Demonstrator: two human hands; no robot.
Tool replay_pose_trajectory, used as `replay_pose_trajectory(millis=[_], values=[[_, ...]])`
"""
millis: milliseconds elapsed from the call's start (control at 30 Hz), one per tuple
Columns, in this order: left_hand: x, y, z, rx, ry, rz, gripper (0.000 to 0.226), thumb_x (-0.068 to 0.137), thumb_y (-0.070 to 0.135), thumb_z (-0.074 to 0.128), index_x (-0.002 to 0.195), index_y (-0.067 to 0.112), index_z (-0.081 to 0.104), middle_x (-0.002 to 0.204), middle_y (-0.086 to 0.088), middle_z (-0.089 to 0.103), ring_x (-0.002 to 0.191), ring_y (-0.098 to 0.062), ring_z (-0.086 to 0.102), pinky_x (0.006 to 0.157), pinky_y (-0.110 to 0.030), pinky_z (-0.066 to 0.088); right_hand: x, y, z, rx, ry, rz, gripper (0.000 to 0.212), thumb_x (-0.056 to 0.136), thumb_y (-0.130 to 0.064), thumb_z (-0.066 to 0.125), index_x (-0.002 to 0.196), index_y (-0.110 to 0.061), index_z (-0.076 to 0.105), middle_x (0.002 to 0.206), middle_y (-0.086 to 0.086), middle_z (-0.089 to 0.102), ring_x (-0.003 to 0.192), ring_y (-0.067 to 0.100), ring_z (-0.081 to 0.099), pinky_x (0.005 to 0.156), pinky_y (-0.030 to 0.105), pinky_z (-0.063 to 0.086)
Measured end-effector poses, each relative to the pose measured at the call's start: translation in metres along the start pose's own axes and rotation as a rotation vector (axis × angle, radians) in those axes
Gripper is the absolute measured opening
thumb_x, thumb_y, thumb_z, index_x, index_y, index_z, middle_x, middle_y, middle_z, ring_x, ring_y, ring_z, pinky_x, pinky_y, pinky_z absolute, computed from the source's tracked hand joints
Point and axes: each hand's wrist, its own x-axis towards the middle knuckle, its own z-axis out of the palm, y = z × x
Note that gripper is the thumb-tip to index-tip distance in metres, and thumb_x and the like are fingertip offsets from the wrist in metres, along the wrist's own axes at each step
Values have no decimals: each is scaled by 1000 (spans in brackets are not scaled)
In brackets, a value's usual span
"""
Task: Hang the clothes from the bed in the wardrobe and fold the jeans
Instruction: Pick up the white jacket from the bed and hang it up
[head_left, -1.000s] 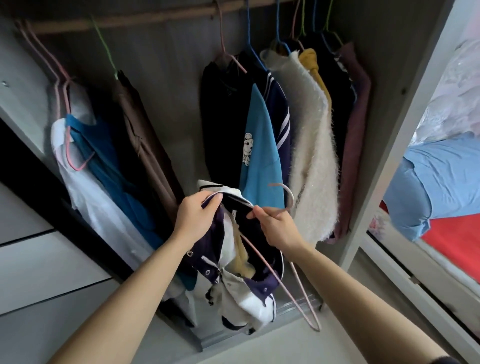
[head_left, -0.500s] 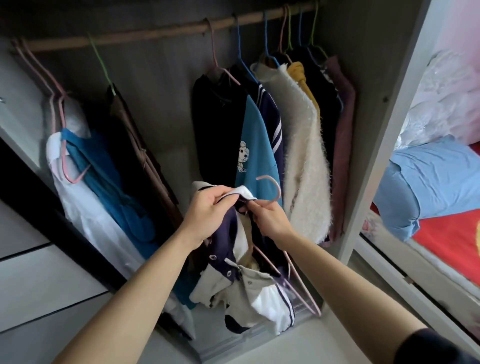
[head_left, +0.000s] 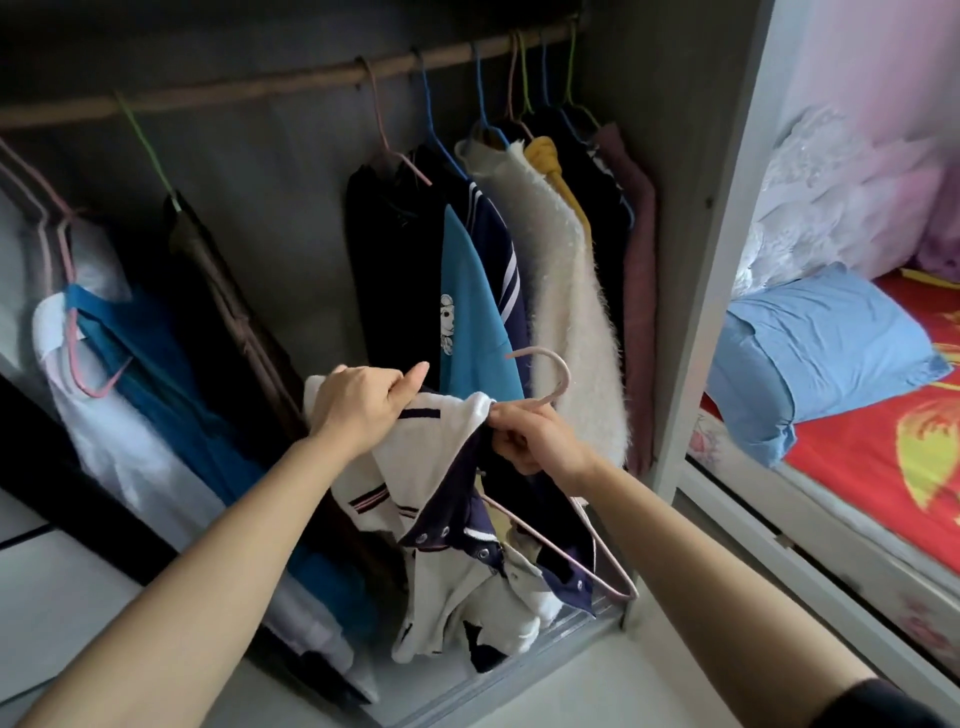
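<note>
A navy-and-white jacket (head_left: 457, 525) with snap buttons hangs crumpled in front of the open wardrobe. My left hand (head_left: 363, 402) grips its white collar at the top. My right hand (head_left: 535, 436) pinches the collar's other side together with the neck of a pink hanger (head_left: 550, 384). The hanger's hook curls up above my right hand and its lower wire sticks out under the jacket. The wooden rail (head_left: 291, 85) runs across the top of the wardrobe.
Several garments hang on the rail: a blue and white one at the left (head_left: 130, 374), a brown one (head_left: 228, 322), then dark, teal, fluffy cream (head_left: 566, 312) and mauve ones at the right. A gap lies between brown and dark. The bed (head_left: 872, 441) with a blue pillow is at the right.
Both hands have lifted the jacket's collar higher and spread it wider. The hanger's hook now stands up clear above my right hand. The view tilted up, showing more of the rail.
</note>
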Motion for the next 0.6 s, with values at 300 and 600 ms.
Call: replay_pose_trajectory(millis=[300,600], values=[[5,5,9,-176,44,-280,71,96,63,38,47,13,38,47,-1,47,55,-26,52,54,-33,32,-17,28,-50,-214,245,51,68,72,-88,54,64,-21,62,55,-2,34,50,13,28,48,27,22],[8,51,17,-187,8,-233,73,94,70,17,58,16,50,63,1,61,68,-30,55,65,-35,39,-6,23,-41,-306,388,-25,56,94,-65,49,63,-24,72,49,-5,35,43,7,29,42,17,25]])
